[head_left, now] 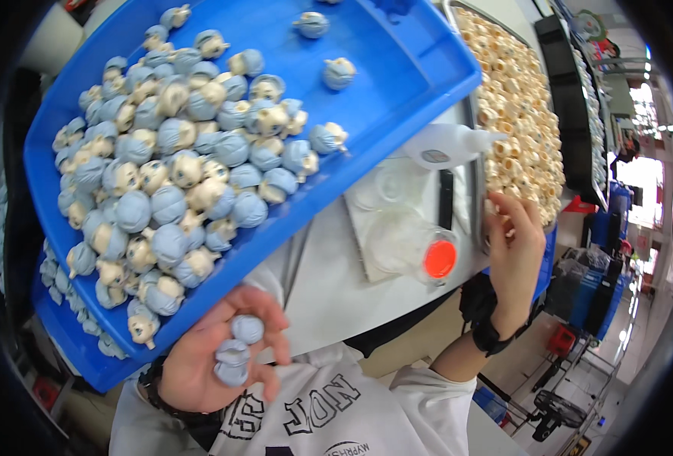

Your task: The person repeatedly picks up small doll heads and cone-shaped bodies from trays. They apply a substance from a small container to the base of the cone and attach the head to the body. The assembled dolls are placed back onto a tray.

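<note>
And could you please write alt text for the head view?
A person's upturned left hand cradles blue doll hair pieces; the right hand is at the near edge of hollow cream doll heads. A blue tray holds blue-haired doll heads.

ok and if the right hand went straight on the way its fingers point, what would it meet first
Most likely the small, hollow, cream-coloured pieces heaped in the grey metal tray; the right hand is at their near edge. Depth is unclear, so it may be touching some.
</note>
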Motion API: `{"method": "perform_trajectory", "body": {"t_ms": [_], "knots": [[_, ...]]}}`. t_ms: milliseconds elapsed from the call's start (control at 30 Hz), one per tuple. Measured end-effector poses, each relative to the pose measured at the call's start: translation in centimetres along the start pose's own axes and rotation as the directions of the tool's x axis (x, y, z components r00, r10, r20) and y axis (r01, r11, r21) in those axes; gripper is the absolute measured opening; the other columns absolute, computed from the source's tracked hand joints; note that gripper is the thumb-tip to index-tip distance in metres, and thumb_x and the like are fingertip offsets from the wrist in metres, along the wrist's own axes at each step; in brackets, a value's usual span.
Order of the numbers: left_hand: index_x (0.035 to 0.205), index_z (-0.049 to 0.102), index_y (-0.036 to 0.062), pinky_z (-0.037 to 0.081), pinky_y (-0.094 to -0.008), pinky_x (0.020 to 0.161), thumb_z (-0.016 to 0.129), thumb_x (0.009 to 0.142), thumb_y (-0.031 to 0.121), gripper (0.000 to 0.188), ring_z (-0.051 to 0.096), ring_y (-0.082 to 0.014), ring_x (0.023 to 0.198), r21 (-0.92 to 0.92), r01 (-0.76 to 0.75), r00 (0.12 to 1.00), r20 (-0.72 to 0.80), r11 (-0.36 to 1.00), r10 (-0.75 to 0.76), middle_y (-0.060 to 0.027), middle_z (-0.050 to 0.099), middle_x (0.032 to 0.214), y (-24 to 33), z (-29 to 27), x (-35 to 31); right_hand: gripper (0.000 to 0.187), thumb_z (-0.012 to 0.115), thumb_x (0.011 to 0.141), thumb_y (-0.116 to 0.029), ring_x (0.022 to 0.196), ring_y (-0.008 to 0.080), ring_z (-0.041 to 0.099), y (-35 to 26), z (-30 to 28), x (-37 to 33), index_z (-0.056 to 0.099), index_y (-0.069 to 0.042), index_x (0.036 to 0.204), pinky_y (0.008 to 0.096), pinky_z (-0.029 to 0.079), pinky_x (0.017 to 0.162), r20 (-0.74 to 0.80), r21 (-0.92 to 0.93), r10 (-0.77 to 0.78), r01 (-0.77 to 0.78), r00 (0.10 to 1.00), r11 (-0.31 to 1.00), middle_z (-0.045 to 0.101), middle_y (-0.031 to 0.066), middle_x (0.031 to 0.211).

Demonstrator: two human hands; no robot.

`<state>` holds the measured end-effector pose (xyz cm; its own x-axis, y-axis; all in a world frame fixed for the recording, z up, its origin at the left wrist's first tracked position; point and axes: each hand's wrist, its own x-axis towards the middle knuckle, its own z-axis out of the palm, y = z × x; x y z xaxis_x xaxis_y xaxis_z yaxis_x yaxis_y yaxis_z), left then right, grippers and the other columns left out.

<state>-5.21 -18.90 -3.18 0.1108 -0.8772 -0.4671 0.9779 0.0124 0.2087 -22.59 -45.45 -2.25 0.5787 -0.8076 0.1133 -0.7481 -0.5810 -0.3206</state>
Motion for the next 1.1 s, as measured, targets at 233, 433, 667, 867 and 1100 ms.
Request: {"method": "perform_trajectory", "body": {"t_ms": [233,433,667,867,1100], "knots": [[0.105,0.036,-0.0033,0.040,-0.0251,0.041,0.041,0.080,0.011,0.029,0.046,-0.0163,0.042,0.126,0.226,0.974,-0.016,0.966,-0.226,-0.0259,0.047,0.095,0.8,1.3,0.0,0.020,0.056,0.071,0.007,0.060,0.0214,0.051,-0.1,0.1,-0.1,0.052,0.000,0.090,0.0296,0.042,0.055,0.008,-0.021,-0.054,0.054,0.999,0.998,0.052,0.0105,0.085],[0.111,0.036,-0.0019,0.034,-0.0217,0.049,0.039,0.081,0.007,0.031,0.040,-0.0094,0.048,0.185,0.069,0.926,0.353,0.980,-0.132,-0.0176,0.047,0.099,0.0,-1.2,0.1,0.018,0.058,0.070,0.006,0.057,0.0174,0.049,1.1,-0.3,0.1,0.052,0.000,0.086,0.0279,0.040,0.053,0.047,0.006,-0.109,0.108,0.993,0.994,0.053,0.0087,0.082],[0.106,0.041,-0.0032,0.035,-0.0219,0.048,0.037,0.083,0.010,0.027,0.040,-0.0096,0.047,0.219,-0.033,0.976,0.218,0.975,-0.016,-0.0191,0.052,0.085,-0.4,-0.9,0.1,0.022,0.059,0.070,0.004,0.063,0.0121,0.048,1.0,-1.1,-0.8,0.055,0.000,0.091,0.0222,0.038,0.056,-0.159,0.170,-0.147,0.174,0.976,0.970,0.051,0.0060,0.087],[0.108,0.038,-0.0028,0.035,-0.0216,0.046,0.034,0.088,0.015,0.027,0.038,-0.0089,0.043,0.161,0.066,0.980,0.173,0.985,-0.094,-0.0244,0.056,0.085,0.3,0.1,-0.1,0.028,0.066,0.069,-0.007,0.059,0.0151,0.047,-1.5,-1.8,-4.1,0.050,-0.002,0.092,0.0209,0.040,0.050,-0.375,0.722,-0.165,0.399,0.912,0.564,0.045,0.0123,0.088],[0.091,0.054,-0.0014,0.039,-0.0263,0.075,0.045,0.084,0.010,0.016,0.050,-0.0137,0.078,0.309,0.013,0.960,0.261,0.951,-0.098,-0.0166,0.055,0.104,0.6,-0.5,-0.1,0.030,0.071,0.071,-0.019,0.060,0.0101,0.033,-3.9,-2.1,-7.2,0.047,-0.010,0.087,0.0185,0.027,0.052,-0.351,0.823,-0.174,0.392,0.920,0.412,0.037,0.0074,0.086]]}}
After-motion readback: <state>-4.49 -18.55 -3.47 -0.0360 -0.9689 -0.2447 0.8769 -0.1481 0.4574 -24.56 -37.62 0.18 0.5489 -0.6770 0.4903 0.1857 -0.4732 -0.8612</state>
